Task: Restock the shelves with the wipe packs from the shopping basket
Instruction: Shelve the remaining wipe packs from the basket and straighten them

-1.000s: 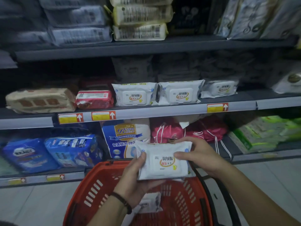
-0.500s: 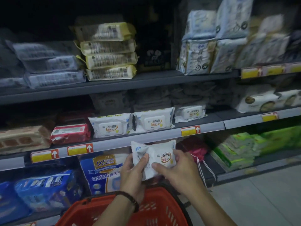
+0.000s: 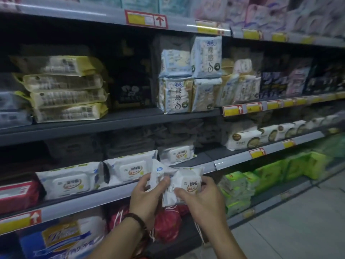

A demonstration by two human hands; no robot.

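A white wipe pack [image 3: 186,182] with a yellow-and-red label is held by both hands in front of the grey shelf edge [image 3: 104,199]. My left hand [image 3: 147,195] grips its left end, my right hand [image 3: 201,197] its right side and lower edge. On the shelf behind stand three matching white wipe packs: one at the left [image 3: 69,180], one in the middle [image 3: 128,169], one further back to the right [image 3: 177,152]. The shopping basket is out of view.
A red pack [image 3: 16,195] sits left of the white packs. Beige packs [image 3: 244,137] fill the same shelf to the right. Yellow and blue packs stand on the shelf above; red bags, a blue pack and green packs lie below. Tiled floor lies at the lower right.
Both hands have lifted the wipe pack from over the red basket up to the shelf edge. The view has tilted up, and the basket has dropped out of sight.
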